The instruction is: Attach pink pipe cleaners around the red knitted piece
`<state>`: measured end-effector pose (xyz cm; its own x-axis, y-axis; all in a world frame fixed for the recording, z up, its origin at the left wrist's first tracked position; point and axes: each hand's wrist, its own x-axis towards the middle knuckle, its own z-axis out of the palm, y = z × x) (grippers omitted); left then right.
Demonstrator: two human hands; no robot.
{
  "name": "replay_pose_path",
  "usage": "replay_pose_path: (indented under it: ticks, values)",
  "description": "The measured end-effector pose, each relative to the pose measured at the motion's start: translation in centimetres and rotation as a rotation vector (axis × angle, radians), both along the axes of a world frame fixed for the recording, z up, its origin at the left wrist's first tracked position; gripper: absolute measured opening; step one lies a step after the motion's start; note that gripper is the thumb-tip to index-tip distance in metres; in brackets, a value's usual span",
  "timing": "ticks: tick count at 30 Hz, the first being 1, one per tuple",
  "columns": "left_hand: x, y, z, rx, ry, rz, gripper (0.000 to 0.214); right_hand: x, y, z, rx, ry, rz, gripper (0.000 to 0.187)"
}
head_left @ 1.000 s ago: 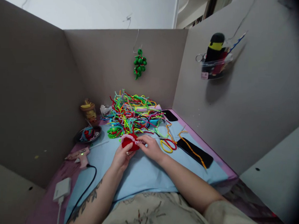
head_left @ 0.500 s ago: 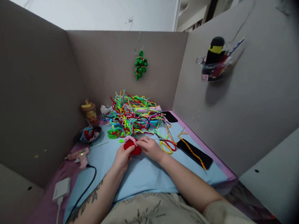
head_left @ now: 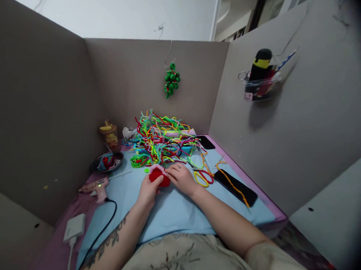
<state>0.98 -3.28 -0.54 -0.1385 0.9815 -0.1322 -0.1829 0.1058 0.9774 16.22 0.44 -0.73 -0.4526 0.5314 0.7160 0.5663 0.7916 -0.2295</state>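
A small red fuzzy piece [head_left: 159, 177] with a pink pipe-cleaner edge rests on the light blue mat [head_left: 170, 209]. My left hand [head_left: 147, 190] grips it from below, fingers closed round its lower side. My right hand [head_left: 182, 177] pinches its right edge, fingers pressed together. Just behind lies a tangled heap of coloured pipe cleaners [head_left: 164, 137]. A green pipe-cleaner figure [head_left: 139, 160] sits to the left of the red piece.
A pink glue gun [head_left: 96, 186] with a black cord lies at the left, beside a white adapter [head_left: 74, 227]. A dark dish [head_left: 107, 162] and a yellow jar [head_left: 109, 133] stand at the back left. Two phones [head_left: 236, 187] [head_left: 206, 142] lie at the right. Grey cardboard walls enclose the desk.
The red piece has turned slightly in my hands and both hands have shifted a little to the right. The camera has tilted a bit.
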Motion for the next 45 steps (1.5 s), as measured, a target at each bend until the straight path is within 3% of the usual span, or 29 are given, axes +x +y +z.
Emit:
replay_pose_path:
  ticks: [5, 8, 16, 24, 29, 40, 45]
  values:
    - [0.1, -0.1, -0.2, 0.039, -0.006, -0.018, 0.035, 0.1, 0.1, 0.0, 0.04, -0.075, 0.022, 0.022]
    - [0.1, -0.1, -0.2, 0.019, -0.026, -0.018, 0.037, -0.2, 0.1, -0.2, -0.009, 0.007, 0.058, 0.023]
    - [-0.3, 0.1, 0.2, -0.034, -0.124, 0.016, 0.048, 0.6, 0.7, -0.1, -0.424, 0.47, 0.021, 0.026]
    - [-0.6, 0.3, 0.0, -0.042, -0.131, 0.043, 0.046, 1.4, 1.3, -0.1, -0.434, 0.483, 0.0, 0.014]
    - [-0.4, 0.5, 0.0, -0.051, -0.303, 0.051, 0.043, 0.8, 1.4, -0.6, -0.473, 0.587, -0.043, 0.013]
    - [-0.1, 0.5, 0.2, -0.021, -0.52, 0.078, 0.016, -1.8, 0.9, -1.2, -1.067, 1.083, 0.153, 0.032]
    - [0.1, 0.4, 0.4, -0.044, -0.576, 0.061, 0.014, -1.6, 1.3, -1.6, -1.191, 1.201, 0.186, 0.037]
